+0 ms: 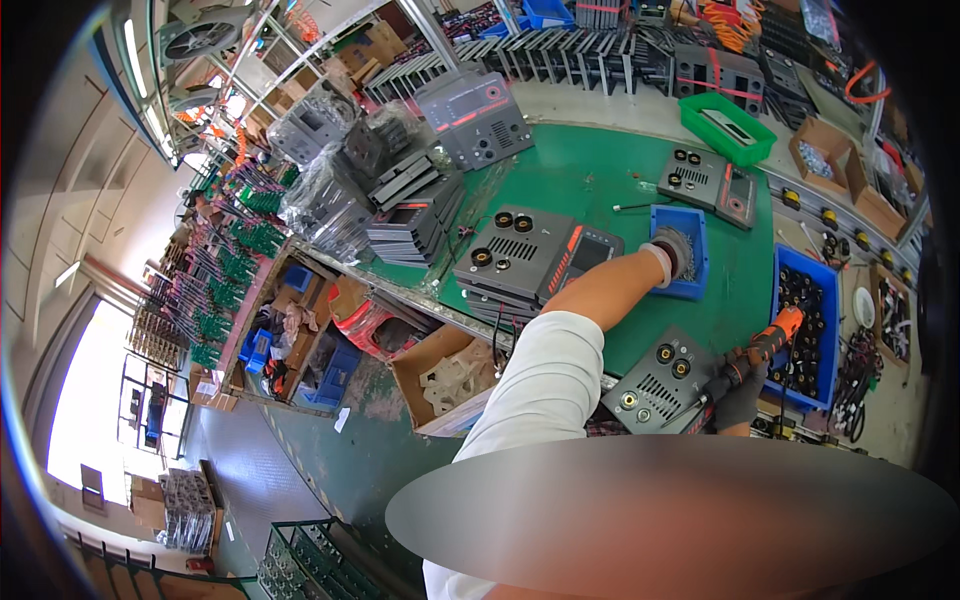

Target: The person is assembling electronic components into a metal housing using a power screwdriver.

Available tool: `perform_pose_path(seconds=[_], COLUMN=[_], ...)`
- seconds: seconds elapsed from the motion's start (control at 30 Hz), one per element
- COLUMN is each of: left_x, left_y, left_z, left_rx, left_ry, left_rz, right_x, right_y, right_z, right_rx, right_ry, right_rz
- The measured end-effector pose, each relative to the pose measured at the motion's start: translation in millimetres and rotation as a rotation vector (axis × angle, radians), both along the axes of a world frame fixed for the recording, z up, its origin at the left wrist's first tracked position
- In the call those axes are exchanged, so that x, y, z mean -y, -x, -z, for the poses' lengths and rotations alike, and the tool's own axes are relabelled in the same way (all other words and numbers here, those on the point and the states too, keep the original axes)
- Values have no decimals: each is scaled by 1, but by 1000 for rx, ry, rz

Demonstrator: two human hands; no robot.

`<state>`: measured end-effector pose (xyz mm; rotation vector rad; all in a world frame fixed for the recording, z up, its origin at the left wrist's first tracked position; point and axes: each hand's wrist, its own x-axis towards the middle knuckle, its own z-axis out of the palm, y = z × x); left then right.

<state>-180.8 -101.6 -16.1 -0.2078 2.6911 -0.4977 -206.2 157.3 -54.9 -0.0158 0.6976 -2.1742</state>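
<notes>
My left hand [676, 252], in a grey glove, is down inside a small blue bin [688, 288] that holds small metal parts, likely screws. Its fingers are hidden. My right hand [738, 402], in a dark glove, grips an orange and black power screwdriver [762, 345]. The driver's thin bit slants down toward a grey front panel [640, 385] at the bench's near edge. That panel carries round black connectors with brass centres and vent slots. I cannot tell whether the bit touches it. Left of the bin lies a stack of similar grey panels [530, 250].
Another panel [735, 190] lies behind the bin, near a green tray [755, 150]. A large blue bin [825, 370] of black connectors stands at the right. Plastic-wrapped panels [330, 200] are piled at the left, above a cardboard box [420, 385] below the bench edge.
</notes>
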Motion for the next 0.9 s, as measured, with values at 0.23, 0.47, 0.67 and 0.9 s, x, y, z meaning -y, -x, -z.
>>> perform_pose_path(seconds=[0.23,0.47,0.67,0.9], left_x=[-5,6,5,3], left_y=[-7,5,6,-2], left_z=[-20,-20,-14,-38], left_rx=[-14,-183,-222,-384], left_ry=[78,-72,-90,-110], left_rz=[151,-107,-135,-163], right_x=[1,-6,-10,-34], right_y=[1,7,6,0], right_z=[-3,3,-7,-46], right_rx=[54,167,203,43], right_ry=[-3,89,53,20], right_rz=[5,-8,21,70])
